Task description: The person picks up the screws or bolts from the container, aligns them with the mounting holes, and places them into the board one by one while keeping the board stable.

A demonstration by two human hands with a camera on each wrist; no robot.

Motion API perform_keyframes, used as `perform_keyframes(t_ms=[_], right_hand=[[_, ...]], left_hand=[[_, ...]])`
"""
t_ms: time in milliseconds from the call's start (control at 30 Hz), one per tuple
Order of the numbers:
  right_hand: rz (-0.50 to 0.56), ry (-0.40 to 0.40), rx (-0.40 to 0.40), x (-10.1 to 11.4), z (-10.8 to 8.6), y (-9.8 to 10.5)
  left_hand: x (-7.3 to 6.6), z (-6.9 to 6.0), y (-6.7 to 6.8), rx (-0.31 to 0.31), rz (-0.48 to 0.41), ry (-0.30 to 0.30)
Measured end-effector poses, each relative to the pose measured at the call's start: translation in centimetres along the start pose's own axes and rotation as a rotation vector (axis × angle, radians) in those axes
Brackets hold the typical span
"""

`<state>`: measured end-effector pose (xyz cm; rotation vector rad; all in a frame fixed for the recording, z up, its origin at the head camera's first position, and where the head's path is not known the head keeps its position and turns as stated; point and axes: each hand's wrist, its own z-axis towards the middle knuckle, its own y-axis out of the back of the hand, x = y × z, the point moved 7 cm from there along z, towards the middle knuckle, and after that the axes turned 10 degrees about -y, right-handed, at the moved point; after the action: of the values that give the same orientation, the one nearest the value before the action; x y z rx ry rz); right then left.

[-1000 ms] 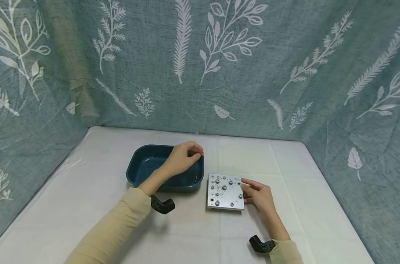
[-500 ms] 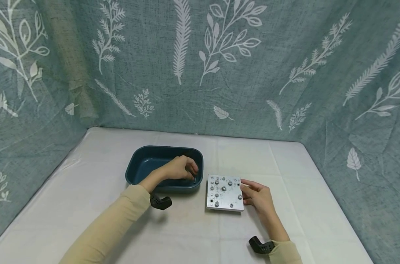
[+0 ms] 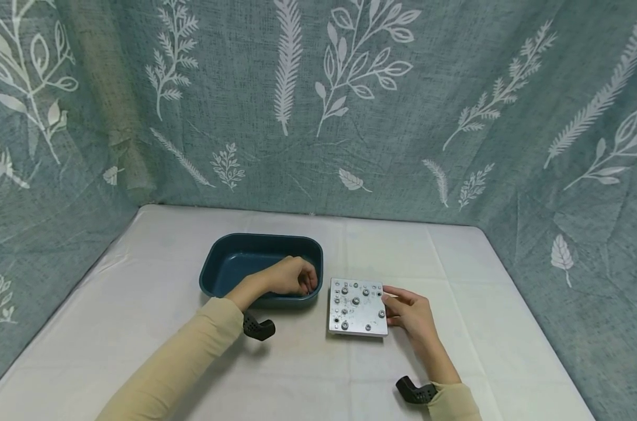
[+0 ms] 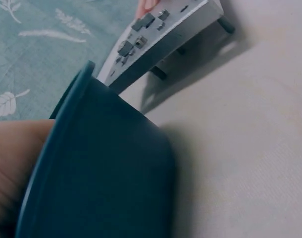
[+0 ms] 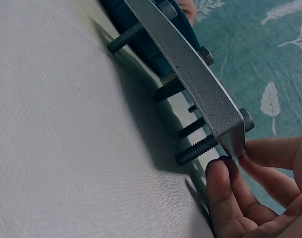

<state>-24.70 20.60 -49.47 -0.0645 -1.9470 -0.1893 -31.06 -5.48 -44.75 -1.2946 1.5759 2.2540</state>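
Observation:
My left hand (image 3: pixel 292 275) reaches down inside the right end of a dark teal rectangular bin (image 3: pixel 234 295). Its fingers bend downward, and their tips are partly hidden, so whether they pinch anything does not show. Only part of that hand appears in the left wrist view, behind the bin wall (image 4: pixel 111 163). A square silver metal plate (image 3: pixel 362 313), set with several socket-head bolts, lies to the right of the bin. My right hand (image 3: pixel 410 313) grips the plate's right edge between thumb and fingers. Threaded bolt ends (image 5: pixel 193 150) stick out beneath the plate, which is raised off the cloth.
A white cloth (image 3: pixel 297 374) covers the table. Green curtains (image 3: pixel 318 164) with white leaf prints stand behind it and at both sides. Each wrist carries a black camera mount, one at the left wrist (image 3: pixel 259 327) and one at the right (image 3: pixel 415 390).
My left hand has come down from above the bin's right rim to inside the bin's right end. The right hand and the plate stay in place.

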Motion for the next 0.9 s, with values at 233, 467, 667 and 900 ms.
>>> perform_keyframes(t_ms=[233, 467, 667, 900], right_hand=[[0.000, -0.003, 0.002, 0.14, -0.16, -0.02], [0.001, -0.008, 0.003, 0.23, -0.20, 0.03], [0.000, -0.013, 0.000, 0.20, -0.17, 0.08], [0.006, -0.009, 0.009, 0.31, -0.20, 0.02]], left_hand=[[0.06, 0.09, -0.24, -0.016, 0.013, -0.018], [-0.07, 0.17, -0.19, -0.029, 0.029, -0.045], [0.08, 0.12, -0.21, -0.007, 0.015, -0.015], [-0.03, 0.07, -0.12, 0.003, 0.020, -0.021]])
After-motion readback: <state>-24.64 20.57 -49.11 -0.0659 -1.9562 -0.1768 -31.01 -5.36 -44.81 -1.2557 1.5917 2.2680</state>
